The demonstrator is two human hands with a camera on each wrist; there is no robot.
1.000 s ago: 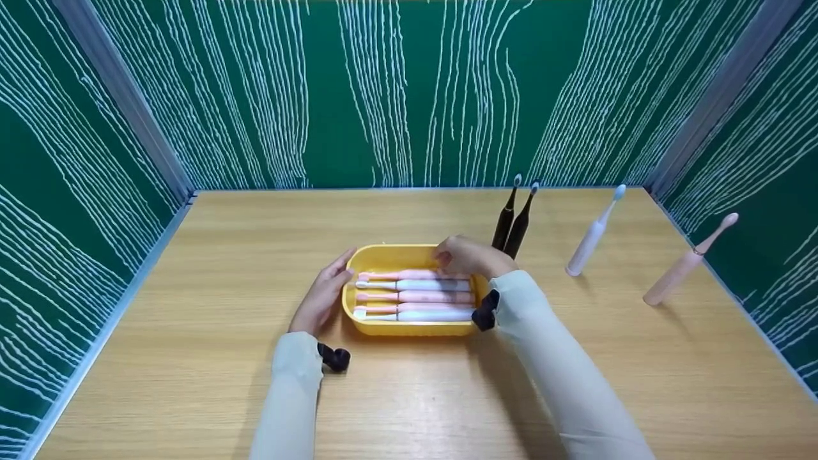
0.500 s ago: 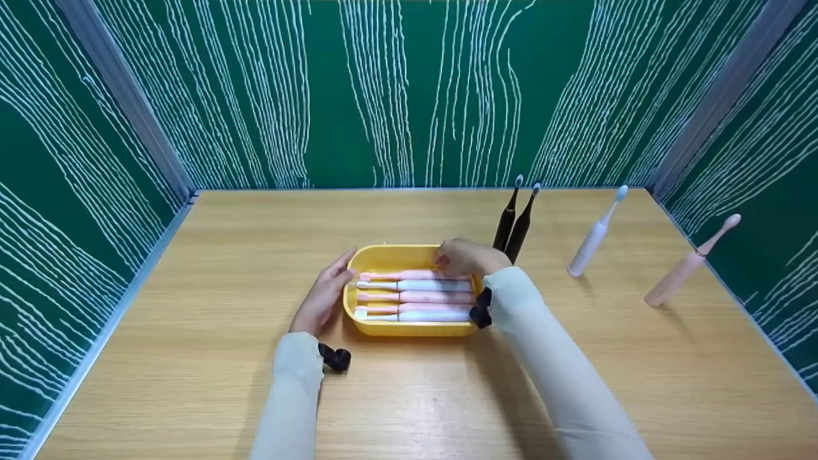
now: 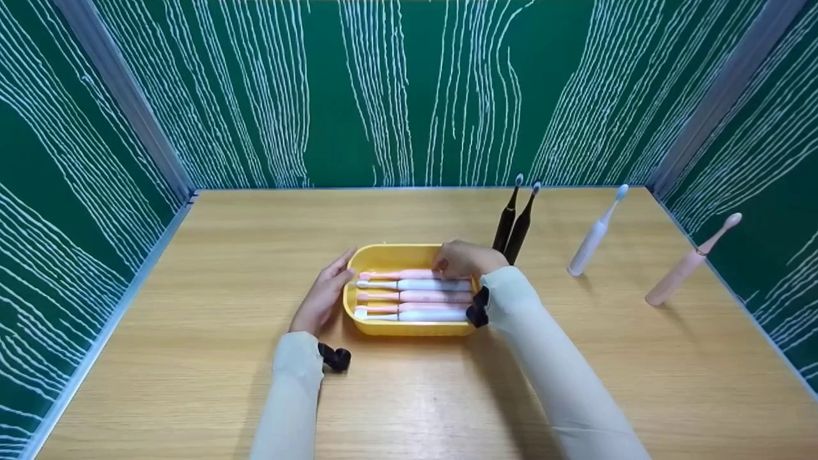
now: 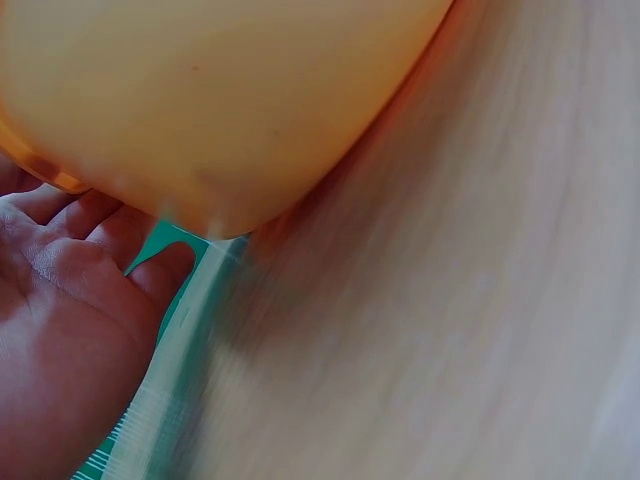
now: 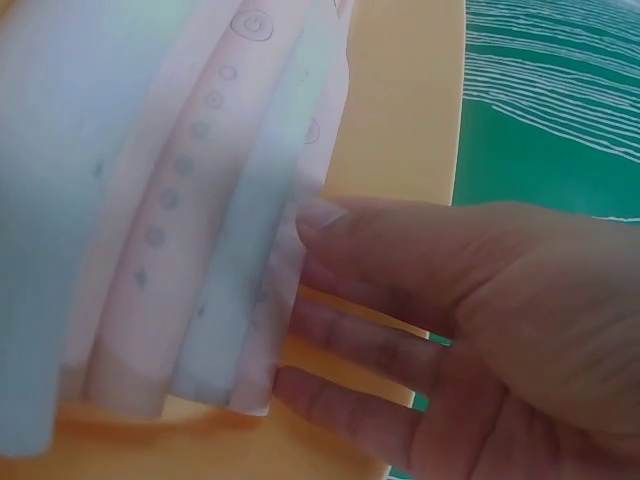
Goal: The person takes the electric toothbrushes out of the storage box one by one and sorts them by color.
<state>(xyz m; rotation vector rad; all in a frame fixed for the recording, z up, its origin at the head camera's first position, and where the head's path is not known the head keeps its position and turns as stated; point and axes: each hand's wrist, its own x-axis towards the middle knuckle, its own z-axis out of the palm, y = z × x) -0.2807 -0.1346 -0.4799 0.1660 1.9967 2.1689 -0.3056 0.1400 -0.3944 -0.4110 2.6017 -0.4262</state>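
Observation:
A yellow plastic bin (image 3: 415, 329) sits on the table in the head view, with several pink and white electric toothbrushes laid side by side in it. My left hand (image 3: 321, 295) rests against the bin's left end, thumb by the rim, fingers extended along the outside. The left wrist view shows that palm (image 4: 75, 300) beside the bin's blurred outer wall (image 4: 210, 110). My right hand (image 3: 470, 259) reaches inside over the back right. The thumb and fingers pinch the handle of the rearmost pink toothbrush (image 5: 325, 125), beside a white toothbrush (image 5: 225, 290) in the right wrist view.
Two black electric toothbrushes (image 3: 521, 227) stand upright just behind my right hand. A white one (image 3: 588, 248) and a pink one (image 3: 675, 278) stand farther right. Green panels with white lines (image 3: 409, 96) enclose the wooden table (image 3: 192, 287) at the back and sides.
My right wrist and forearm have shifted slightly left, with the fingers still at the rearmost pink toothbrush. The left hand and the bin have hardly moved.

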